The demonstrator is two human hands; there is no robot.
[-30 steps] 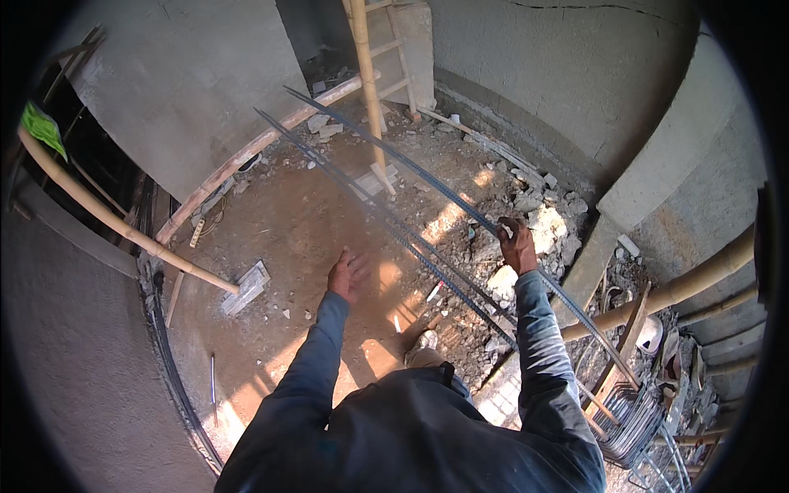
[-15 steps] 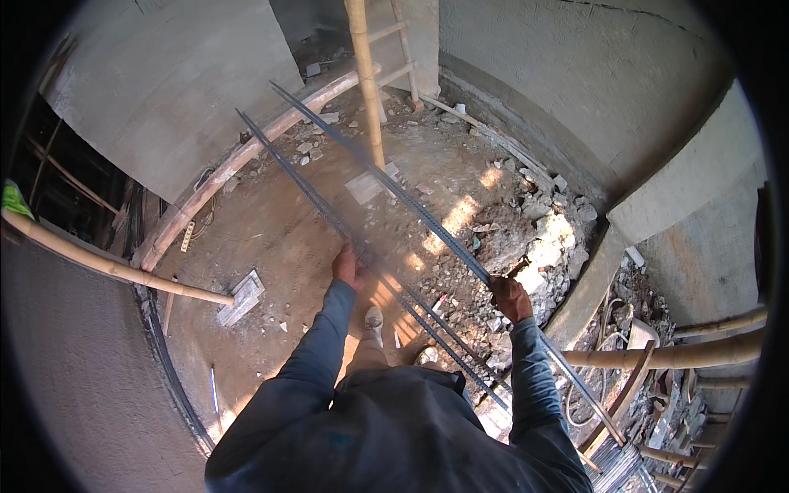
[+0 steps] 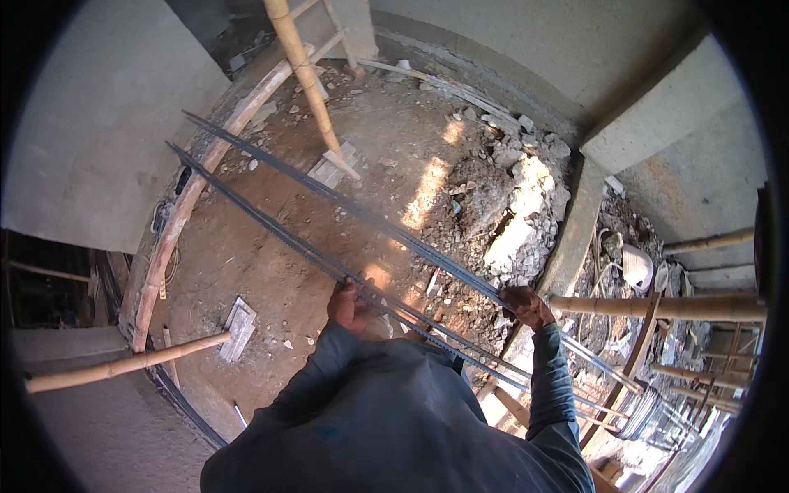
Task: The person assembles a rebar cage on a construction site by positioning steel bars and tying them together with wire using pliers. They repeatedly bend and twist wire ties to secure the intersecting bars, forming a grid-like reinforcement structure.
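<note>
My left hand (image 3: 352,308) is closed around a pair of long, ribbed steel bars, the left rebar (image 3: 279,232), in front of my body. To the right, my right hand (image 3: 528,306) grips another set, the right rebar (image 3: 370,218). Both sets run side by side on a slant, from the far left past my hands toward the lower right. Their far ends stick out above a wooden beam (image 3: 197,181). The lower ends reach toward a bundle of thin metal rods (image 3: 653,419) at the lower right, where the exact contact is unclear.
A bamboo post (image 3: 304,78) stands ahead on a small board. Another bamboo pole (image 3: 123,371) slants at the left onto a wood block (image 3: 238,329). Broken rubble (image 3: 493,193) lies right of the dirt floor, beside a concrete ledge (image 3: 567,238). A horizontal bamboo pole (image 3: 657,307) crosses at right.
My view has turned toward the right. Both hands, still holding the rebar, have come lower in the picture and the bars lie at a flatter slant. More of the rod bundle shows.
</note>
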